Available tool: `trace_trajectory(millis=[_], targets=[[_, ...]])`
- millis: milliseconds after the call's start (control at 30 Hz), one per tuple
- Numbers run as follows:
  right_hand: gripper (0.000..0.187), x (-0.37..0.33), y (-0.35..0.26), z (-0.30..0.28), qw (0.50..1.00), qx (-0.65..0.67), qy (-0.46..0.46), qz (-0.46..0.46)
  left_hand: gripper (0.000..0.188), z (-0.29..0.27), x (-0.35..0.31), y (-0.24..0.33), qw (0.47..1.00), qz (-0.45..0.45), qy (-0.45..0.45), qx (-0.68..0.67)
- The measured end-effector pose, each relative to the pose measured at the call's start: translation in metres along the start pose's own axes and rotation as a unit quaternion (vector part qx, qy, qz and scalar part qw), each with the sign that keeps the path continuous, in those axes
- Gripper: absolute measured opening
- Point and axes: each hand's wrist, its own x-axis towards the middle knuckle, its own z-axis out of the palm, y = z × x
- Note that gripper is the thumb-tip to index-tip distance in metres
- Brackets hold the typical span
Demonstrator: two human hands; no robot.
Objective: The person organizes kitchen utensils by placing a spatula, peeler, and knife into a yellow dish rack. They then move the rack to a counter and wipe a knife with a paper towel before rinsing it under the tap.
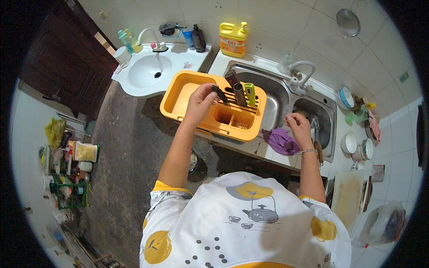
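The left hand (pixel 201 103) has its thumb and fingers closed in a pinch on a black handle (pixel 220 94), which stands at the slots of the orange rack (pixel 176 85); whether it is going in or coming out, I cannot tell. Whichever it is, the step should go best if the pull or push runs straight along the slot, with no twist, since the brown handle (pixel 239 94) and green handle (pixel 250 94) stand close by to the right of that hand and could be knocked. A steadying touch on the rack's near rim would probably help, as nothing braces it from this side.

The left forearm (pixel 178 152) reaches up and slightly inward, wrist over the rack's near edge, palm side toward the slots. The right hand (pixel 298 126) hangs well apart, just above the purple cloth (pixel 281 142) and beside the small basin (pixel 328 114), fingers loosely curled, thumb near the forefinger; I cannot tell whether it holds anything small
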Motion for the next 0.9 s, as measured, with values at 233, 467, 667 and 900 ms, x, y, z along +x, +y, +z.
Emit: trace_trajectory(millis=[233, 467, 667, 900], targets=[[0.019, -0.006, 0.009, -0.004, 1.0, -0.018, 0.004, 0.005, 0.034, -0.001, 0.001, -0.004, 0.999, 0.015, 0.03, -0.004], [0.02, -0.004, 0.012, -0.004, 1.0, 0.0, 0.001, 0.0, 0.041, -0.005, 0.006, -0.017, 0.993, 0.014, 0.12, 0.001], [0.021, -0.004, 0.014, -0.003, 1.0, -0.009, -0.003, 0.01, 0.041, -0.013, 0.007, -0.015, 0.986, -0.035, 0.159, -0.038], [0.022, -0.004, 0.007, 0.003, 1.0, 0.006, -0.005, 0.01, 0.029, -0.008, 0.005, -0.013, 0.989, -0.007, 0.129, -0.066]])
